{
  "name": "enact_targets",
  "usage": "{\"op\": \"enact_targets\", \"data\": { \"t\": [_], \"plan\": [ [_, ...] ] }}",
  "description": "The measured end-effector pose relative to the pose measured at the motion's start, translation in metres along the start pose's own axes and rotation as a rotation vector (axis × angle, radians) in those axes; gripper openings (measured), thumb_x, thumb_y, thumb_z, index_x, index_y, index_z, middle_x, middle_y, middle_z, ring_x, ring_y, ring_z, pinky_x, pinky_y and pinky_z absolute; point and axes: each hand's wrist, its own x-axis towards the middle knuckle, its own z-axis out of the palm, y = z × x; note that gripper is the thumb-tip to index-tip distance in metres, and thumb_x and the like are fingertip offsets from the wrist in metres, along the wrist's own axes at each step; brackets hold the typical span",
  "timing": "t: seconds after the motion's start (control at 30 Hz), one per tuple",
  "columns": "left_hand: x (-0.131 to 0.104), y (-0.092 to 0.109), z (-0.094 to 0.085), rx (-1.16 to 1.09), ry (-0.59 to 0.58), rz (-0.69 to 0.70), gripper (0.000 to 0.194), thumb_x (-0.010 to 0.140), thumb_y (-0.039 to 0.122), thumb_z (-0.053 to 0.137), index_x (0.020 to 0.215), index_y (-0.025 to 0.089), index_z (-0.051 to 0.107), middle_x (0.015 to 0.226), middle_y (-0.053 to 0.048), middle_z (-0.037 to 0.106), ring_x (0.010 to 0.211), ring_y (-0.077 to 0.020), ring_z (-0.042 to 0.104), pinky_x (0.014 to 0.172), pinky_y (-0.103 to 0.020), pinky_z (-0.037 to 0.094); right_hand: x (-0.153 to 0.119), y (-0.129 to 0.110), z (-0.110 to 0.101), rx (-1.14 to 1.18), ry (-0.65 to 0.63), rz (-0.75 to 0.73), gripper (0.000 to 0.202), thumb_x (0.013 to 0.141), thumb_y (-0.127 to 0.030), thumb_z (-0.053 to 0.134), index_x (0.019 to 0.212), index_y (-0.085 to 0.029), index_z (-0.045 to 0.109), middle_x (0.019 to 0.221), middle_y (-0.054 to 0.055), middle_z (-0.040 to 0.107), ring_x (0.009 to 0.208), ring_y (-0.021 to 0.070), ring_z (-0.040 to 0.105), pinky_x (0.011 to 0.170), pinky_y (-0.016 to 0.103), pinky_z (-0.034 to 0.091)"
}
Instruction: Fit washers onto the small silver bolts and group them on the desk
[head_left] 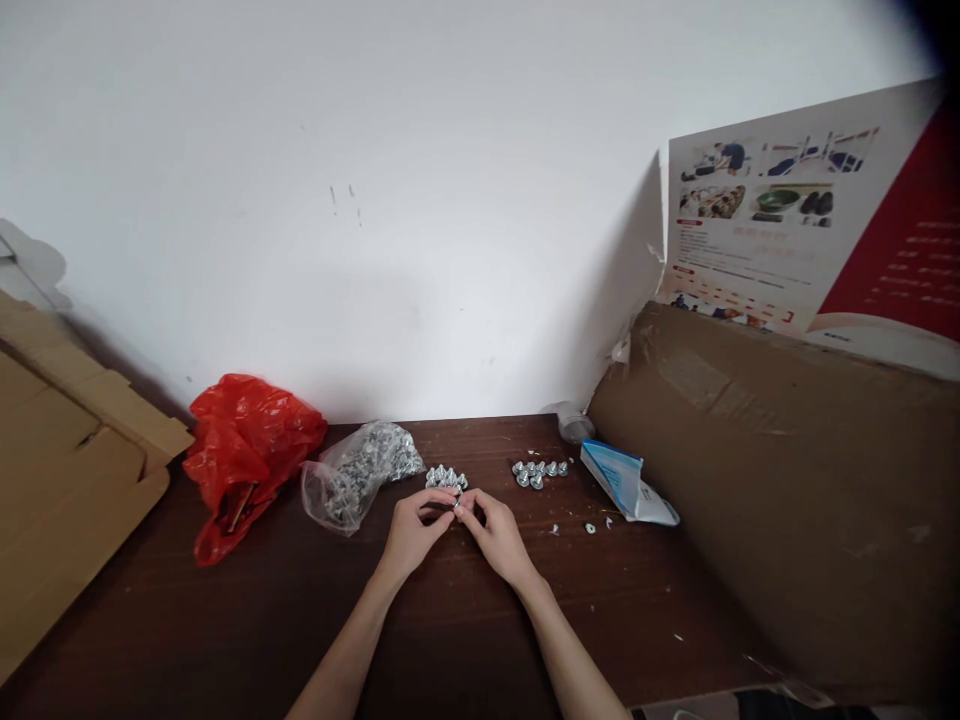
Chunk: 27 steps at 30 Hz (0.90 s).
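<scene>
My left hand (414, 527) and my right hand (495, 533) meet above the table, fingertips pinched together on one small silver metal part (457, 504). Fingers cover most of that part, so its exact shape is hidden. Just behind my left fingertips stands a tight cluster of shiny screw-like metal parts (445, 476). A second, looser group of similar silver parts (537, 480) sits to the right, beyond my right hand. On the left, a clear plastic bag (319, 495) lies on its side, filled with many small metal pieces.
A crumpled red plastic bag (251, 430) lies at the left, near a cardboard box (67, 480). A blue-and-white packet (626, 485) and clear plastic cup (574, 425) lie near a large cardboard panel (810, 500) on the right. Small scraps dot the dark wooden table (247, 630).
</scene>
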Motion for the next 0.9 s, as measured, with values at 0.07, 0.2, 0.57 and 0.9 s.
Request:
{"op": "enact_targets", "data": {
  "t": [0.07, 0.2, 0.57, 0.9],
  "plan": [
    [-0.0007, 0.0025, 0.0005, 0.002, -0.004, -0.001, 0.011, 0.074, 0.023, 0.065, 0.082, 0.015, 0.066, 0.103, -0.01, 0.07, 0.097, -0.022, 0.065, 0.082, -0.033, 0.055, 0.0001, -0.0001, 0.0, 0.008, 0.009, -0.006, 0.018, 0.087, -0.033, 0.051, 0.082, -0.018, 0.061, 0.072, 0.0, 0.06, 0.067, 0.015, 0.055, 0.064, 0.024, 0.043],
    [-0.0015, 0.0047, 0.0017, -0.003, 0.006, -0.001, 0.01, 0.074, 0.022, 0.064, 0.081, 0.015, 0.065, 0.095, -0.008, 0.071, 0.093, -0.0207, 0.067, 0.085, -0.035, 0.054, 0.0006, -0.0009, 0.0, 0.039, 0.021, -0.011, 0.016, 0.084, -0.031, 0.054, 0.084, -0.018, 0.063, 0.07, 0.0, 0.06, 0.063, 0.0146, 0.054, 0.06, 0.024, 0.042],
    [-0.0005, -0.0031, 0.002, 0.036, 0.067, -0.022, 0.012, 0.073, 0.023, 0.065, 0.081, 0.014, 0.068, 0.09, -0.007, 0.071, 0.086, -0.0194, 0.068, 0.078, -0.03, 0.056, 0.0005, 0.0004, 0.0016, -0.027, 0.007, -0.018, 0.019, 0.09, -0.03, 0.048, 0.085, -0.019, 0.062, 0.079, 0.003, 0.062, 0.074, 0.0178, 0.057, 0.069, 0.026, 0.043],
    [-0.0034, -0.0019, 0.0031, 0.098, 0.091, -0.018, 0.012, 0.072, 0.019, 0.064, 0.083, 0.015, 0.068, 0.085, -0.007, 0.072, 0.081, -0.019, 0.068, 0.072, -0.029, 0.057, 0.0006, -0.0014, 0.0046, -0.093, 0.022, -0.069, 0.027, 0.093, -0.035, 0.041, 0.085, -0.019, 0.061, 0.082, 0.006, 0.064, 0.079, 0.0203, 0.057, 0.073, 0.03, 0.043]
  ]
}}
